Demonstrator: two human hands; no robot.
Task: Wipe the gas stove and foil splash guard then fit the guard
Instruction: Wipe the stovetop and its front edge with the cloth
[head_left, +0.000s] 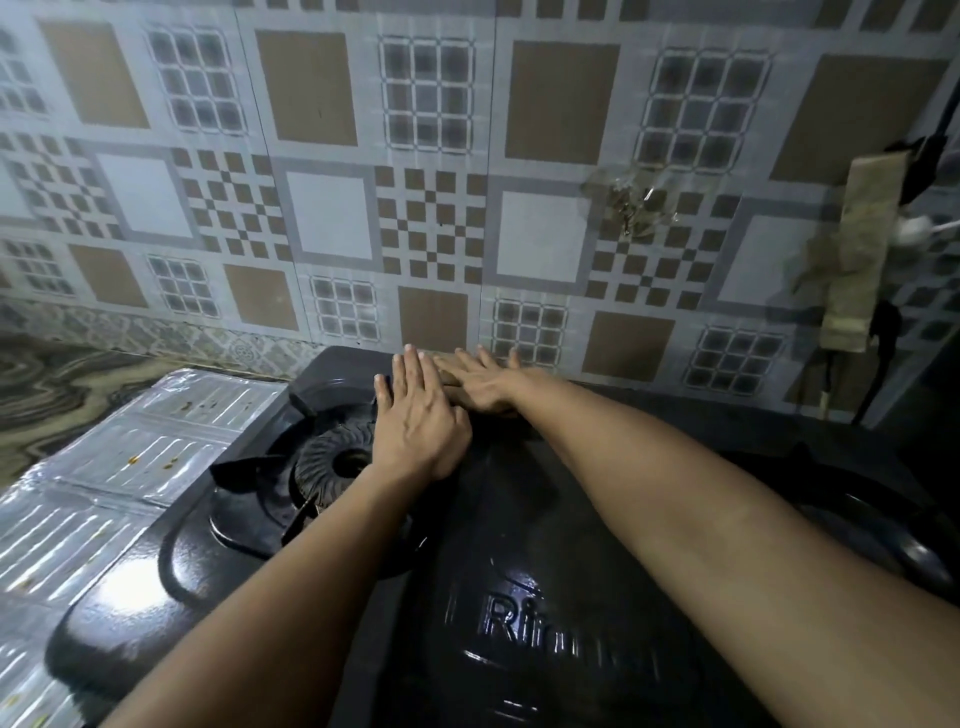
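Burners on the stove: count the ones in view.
2. One burner sits left of the left hand; the other burner is at the right edge, mostly hidden behind the right forearm. More may be hidden.

Two bare forearms reach in from the lower edge, with no sleeve, watch or bracelet showing on either. The left hand (415, 415) and right hand (483, 382) wear no gloves, and the fingernails are short and unpainted.

Dim, bluish light. Glare patches sit on the near-left stove (171, 582) top and streak the foil (93, 499) at left. The far right falls into deep shadow. Wide-angle bending curves the wall (332, 218) tiles; they look soft.
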